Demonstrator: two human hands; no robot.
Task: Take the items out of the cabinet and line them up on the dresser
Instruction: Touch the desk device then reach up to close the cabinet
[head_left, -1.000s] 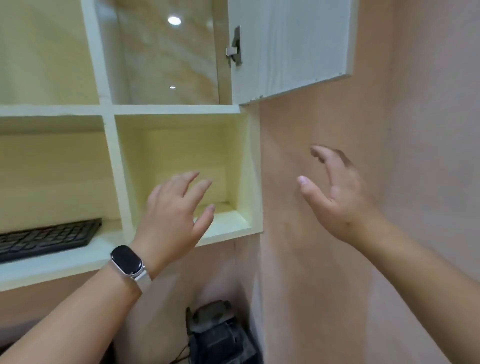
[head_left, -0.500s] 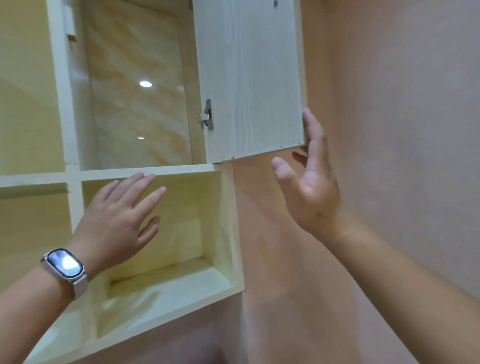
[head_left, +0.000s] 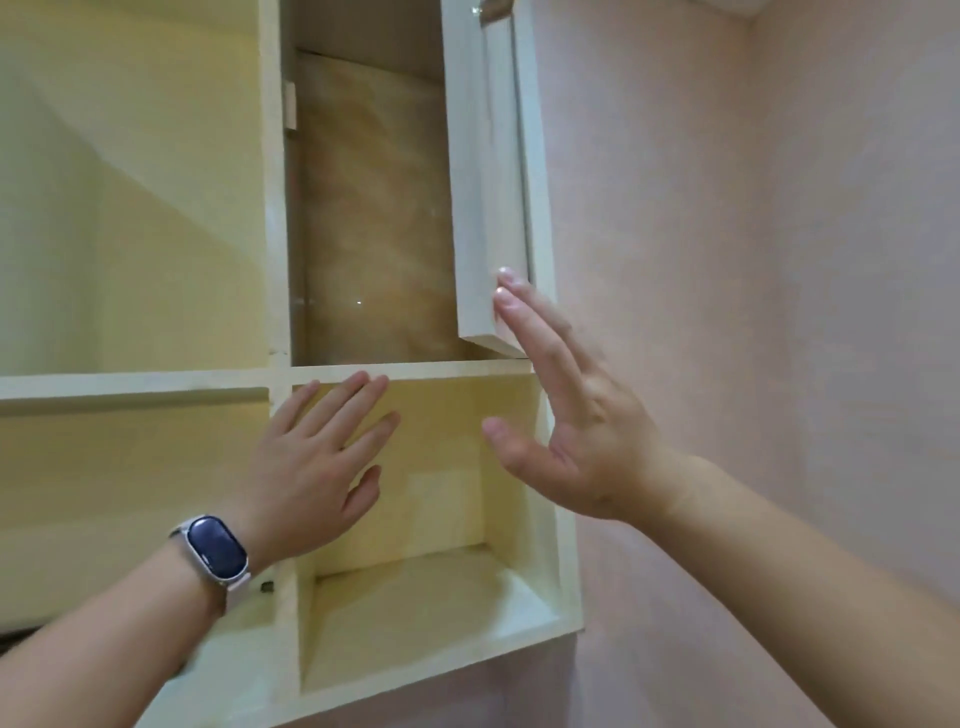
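A pale wooden wall cabinet fills the left of the head view. Its white door hangs partly ajar over the upper right compartment, whose marbled back panel shows. My right hand is open, with straight fingertips touching the outer face of the door near its lower corner. My left hand, a smartwatch on its wrist, is open with spread fingers in front of the lower right cubby. No items show in the visible compartments.
A pink wall runs along the right of the cabinet. The shelf board divides upper and lower compartments on the left. A dark edge shows at the far lower left.
The view has tilted upward and closer. My right hand rose from mid-air to the door's edge, and the door has swung toward shut. The left hand stays raised before the lower cubby.
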